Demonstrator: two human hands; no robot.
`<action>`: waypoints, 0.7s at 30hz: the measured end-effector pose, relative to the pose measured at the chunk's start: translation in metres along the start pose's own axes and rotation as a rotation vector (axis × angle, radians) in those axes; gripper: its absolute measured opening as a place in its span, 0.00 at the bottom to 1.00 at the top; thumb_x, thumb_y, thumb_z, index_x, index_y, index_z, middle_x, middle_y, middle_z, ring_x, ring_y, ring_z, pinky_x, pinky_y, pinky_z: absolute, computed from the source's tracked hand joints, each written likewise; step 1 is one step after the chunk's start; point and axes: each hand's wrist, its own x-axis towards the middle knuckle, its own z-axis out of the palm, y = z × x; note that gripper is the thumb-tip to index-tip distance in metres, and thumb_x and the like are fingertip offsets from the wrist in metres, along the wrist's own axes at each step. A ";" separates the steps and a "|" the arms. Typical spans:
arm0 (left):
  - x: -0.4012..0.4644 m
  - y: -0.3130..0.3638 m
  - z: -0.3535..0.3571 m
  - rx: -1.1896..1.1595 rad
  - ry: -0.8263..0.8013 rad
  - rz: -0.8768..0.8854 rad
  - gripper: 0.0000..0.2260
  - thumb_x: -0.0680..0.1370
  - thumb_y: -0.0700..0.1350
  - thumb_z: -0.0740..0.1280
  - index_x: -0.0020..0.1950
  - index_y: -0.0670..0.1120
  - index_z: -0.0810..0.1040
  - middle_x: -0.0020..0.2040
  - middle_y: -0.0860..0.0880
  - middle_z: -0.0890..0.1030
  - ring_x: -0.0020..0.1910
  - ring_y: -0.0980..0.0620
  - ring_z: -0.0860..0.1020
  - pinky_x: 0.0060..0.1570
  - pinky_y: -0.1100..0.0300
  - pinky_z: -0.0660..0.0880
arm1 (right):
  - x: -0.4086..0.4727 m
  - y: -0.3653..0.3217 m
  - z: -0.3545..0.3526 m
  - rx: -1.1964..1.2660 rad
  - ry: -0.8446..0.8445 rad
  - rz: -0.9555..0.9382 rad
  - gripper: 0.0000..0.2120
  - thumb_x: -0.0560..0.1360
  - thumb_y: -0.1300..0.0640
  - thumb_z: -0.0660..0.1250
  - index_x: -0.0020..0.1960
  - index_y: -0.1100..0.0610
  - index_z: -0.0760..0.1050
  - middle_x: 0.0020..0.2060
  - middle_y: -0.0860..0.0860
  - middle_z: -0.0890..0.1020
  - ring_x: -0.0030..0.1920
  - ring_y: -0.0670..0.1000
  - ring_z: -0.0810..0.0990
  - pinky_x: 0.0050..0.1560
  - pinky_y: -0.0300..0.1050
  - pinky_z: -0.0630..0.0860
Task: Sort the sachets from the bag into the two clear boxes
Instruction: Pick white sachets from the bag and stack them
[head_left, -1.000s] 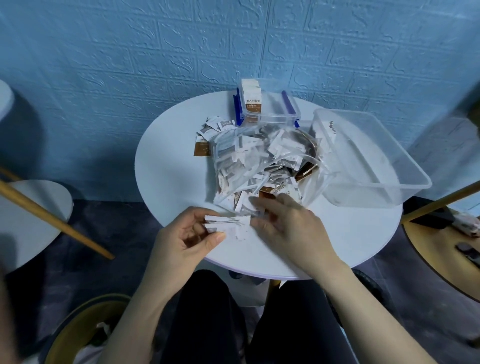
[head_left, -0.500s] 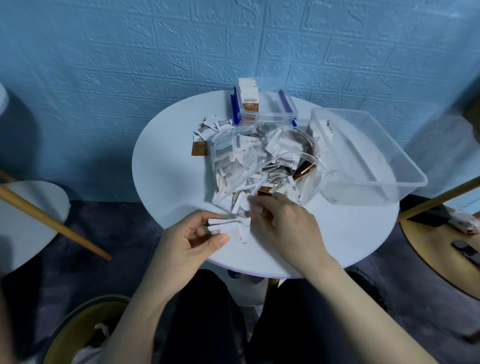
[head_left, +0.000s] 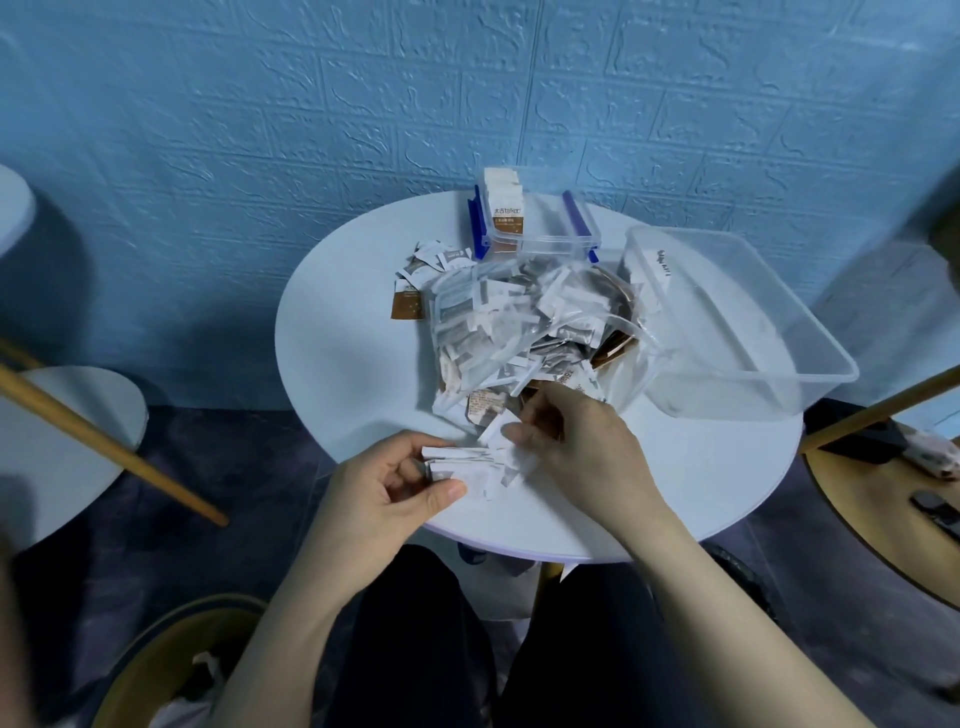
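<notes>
A clear plastic bag (head_left: 483, 322) full of white and brown sachets lies in the middle of the round white table (head_left: 343, 374). My left hand (head_left: 384, 488) grips a small stack of white sachets (head_left: 462, 464) at the table's near edge. My right hand (head_left: 582, 441) pinches one white sachet (head_left: 496, 430) just above that stack, at the bag's mouth. A small clear box with blue clips (head_left: 540, 234) stands at the back with upright sachets at its left end. A large clear box (head_left: 737, 322) stands at the right.
Several loose sachets (head_left: 421, 280) lie left of the small box. A wooden pole (head_left: 104, 447) crosses at the left, another wooden pole (head_left: 883, 410) at the right. A second white table (head_left: 57, 441) is on the left. My dark-trousered legs are under the table.
My right hand has drawn a white sachet out of the bag's mouth and lifted it over the stack. My left hand keeps holding the stack.
</notes>
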 end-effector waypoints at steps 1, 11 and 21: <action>0.000 0.000 0.000 -0.004 0.007 -0.004 0.12 0.67 0.51 0.75 0.50 0.61 0.82 0.40 0.48 0.83 0.40 0.47 0.81 0.45 0.59 0.77 | -0.002 0.003 -0.002 0.048 0.014 0.005 0.10 0.72 0.49 0.71 0.38 0.50 0.71 0.31 0.43 0.75 0.38 0.50 0.73 0.37 0.46 0.67; 0.008 0.014 0.017 0.147 -0.055 0.009 0.14 0.70 0.44 0.76 0.54 0.57 0.82 0.40 0.60 0.82 0.37 0.60 0.79 0.41 0.66 0.74 | -0.035 0.035 -0.005 0.412 -0.076 -0.114 0.07 0.75 0.62 0.68 0.41 0.56 0.72 0.31 0.47 0.77 0.37 0.54 0.76 0.40 0.40 0.70; 0.018 0.027 0.060 0.229 -0.068 0.078 0.12 0.70 0.47 0.77 0.48 0.54 0.77 0.33 0.57 0.74 0.30 0.63 0.71 0.31 0.72 0.65 | -0.039 0.058 -0.031 0.465 -0.097 -0.110 0.11 0.76 0.47 0.65 0.47 0.54 0.78 0.36 0.48 0.78 0.39 0.49 0.74 0.42 0.37 0.69</action>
